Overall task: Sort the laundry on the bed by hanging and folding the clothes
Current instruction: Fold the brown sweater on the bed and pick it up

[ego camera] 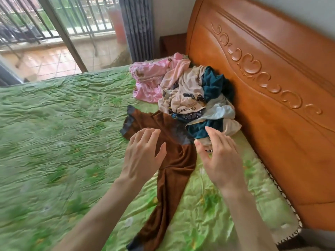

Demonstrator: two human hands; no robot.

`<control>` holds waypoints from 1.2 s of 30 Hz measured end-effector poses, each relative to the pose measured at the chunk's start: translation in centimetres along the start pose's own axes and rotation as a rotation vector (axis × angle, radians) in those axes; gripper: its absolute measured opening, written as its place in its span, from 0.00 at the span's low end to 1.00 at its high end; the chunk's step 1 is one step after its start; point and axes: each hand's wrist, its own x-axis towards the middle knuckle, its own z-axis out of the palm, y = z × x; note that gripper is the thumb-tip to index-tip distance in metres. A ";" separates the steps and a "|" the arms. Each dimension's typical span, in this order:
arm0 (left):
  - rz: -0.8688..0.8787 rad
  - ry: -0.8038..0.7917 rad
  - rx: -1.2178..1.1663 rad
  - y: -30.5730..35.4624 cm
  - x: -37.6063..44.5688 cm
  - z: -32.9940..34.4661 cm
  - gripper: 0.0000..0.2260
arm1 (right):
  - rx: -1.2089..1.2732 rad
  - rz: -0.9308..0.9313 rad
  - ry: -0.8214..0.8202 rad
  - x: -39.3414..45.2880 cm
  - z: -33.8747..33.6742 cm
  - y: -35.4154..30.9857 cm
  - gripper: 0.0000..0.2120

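My left hand (143, 156) and my right hand (220, 158) hold nothing; each grip is loose, fingers spread just above the brown pants (172, 160). The pants lie long and a bit twisted on the green bed cover (63, 124). The pile of clothes (195, 98) sits just past them, by the wooden headboard (272, 105). I think I should flatten the pants first, then fold them leg on leg.
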 end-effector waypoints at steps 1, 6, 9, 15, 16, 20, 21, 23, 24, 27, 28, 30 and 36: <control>-0.004 -0.010 -0.003 0.0 0.9 1.1 0.19 | 0.009 0.009 -0.011 0.8 1.0 1.0 0.26; 0.010 -0.011 -0.041 -0.6 4.5 8.6 0.18 | 0.021 0.066 -0.052 4.1 6.9 5.6 0.26; 0.004 -0.013 -0.042 -2.0 6.0 14.1 0.18 | -0.007 0.063 -0.066 5.7 11.1 7.9 0.26; 0.003 -0.091 -0.044 -5.0 8.2 24.1 0.18 | -0.025 0.071 -0.083 8.2 19.4 11.1 0.25; 0.006 -0.107 -0.040 -5.6 8.6 25.6 0.18 | -0.027 0.073 -0.091 8.6 20.8 11.6 0.25; 0.040 -0.155 -0.010 -8.2 10.1 31.0 0.17 | -0.020 0.110 -0.121 9.9 26.3 13.7 0.24; 0.052 -0.165 -0.002 -8.7 10.4 32.2 0.17 | -0.014 0.127 -0.128 10.1 27.7 14.1 0.24; 0.078 -0.195 0.013 -9.6 11.4 34.5 0.17 | -0.005 0.160 -0.136 10.5 30.3 14.9 0.23; 0.089 -0.215 0.019 -9.8 12.0 35.7 0.17 | -0.003 0.173 -0.143 10.7 31.6 15.4 0.23; 0.095 -0.283 0.030 -10.5 13.9 39.3 0.17 | -0.002 0.204 -0.202 11.6 35.2 17.0 0.24; 0.100 -0.302 0.032 -10.6 14.5 40.5 0.17 | -0.006 0.220 -0.225 11.8 36.2 17.6 0.24; 0.115 -0.331 0.040 -11.1 15.5 43.0 0.17 | -0.025 0.262 -0.258 12.4 38.3 18.7 0.24; 0.203 -0.423 0.122 -12.8 16.6 49.8 0.18 | -0.085 0.435 -0.348 13.0 44.4 21.7 0.29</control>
